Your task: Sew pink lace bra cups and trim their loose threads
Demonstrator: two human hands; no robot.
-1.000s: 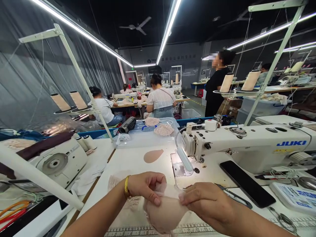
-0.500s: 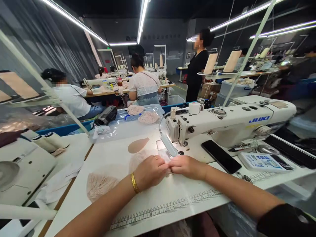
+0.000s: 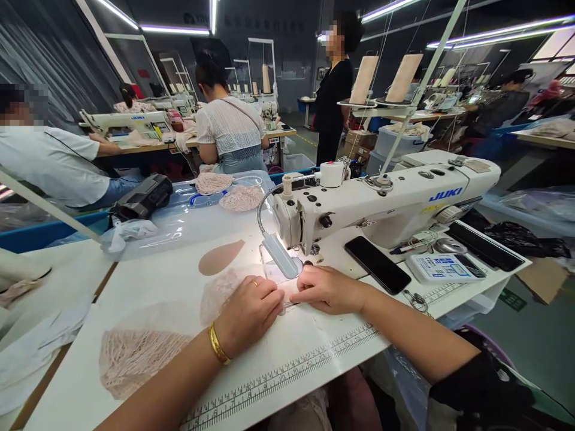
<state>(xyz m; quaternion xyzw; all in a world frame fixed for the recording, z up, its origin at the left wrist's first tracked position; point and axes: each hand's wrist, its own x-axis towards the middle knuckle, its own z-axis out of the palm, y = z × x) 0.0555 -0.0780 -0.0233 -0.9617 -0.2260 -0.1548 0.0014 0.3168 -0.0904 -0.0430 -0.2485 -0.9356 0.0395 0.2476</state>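
My left hand [image 3: 249, 311], with a gold ring and a gold bracelet, presses a pale pink fabric cup piece [image 3: 218, 293] flat on the white sewing table [image 3: 314, 353]. My right hand [image 3: 326, 290] lies beside it, fingers on the same piece, just in front of the needle area under the lamp [image 3: 279, 256] of the white JUKI sewing machine [image 3: 386, 203]. The part of the piece under my fingers is hidden.
A lace piece [image 3: 135, 359] lies at the near left and a beige cup [image 3: 221, 257] further back. A black phone [image 3: 377, 272], a label sheet [image 3: 442, 267] and snips [image 3: 415, 299] lie right of the machine. Other people sew at tables behind; one stands.
My hands carried the pink cup piece from near my body forward onto the table and under the machine's lamp. The view tilted down and swung left to right.
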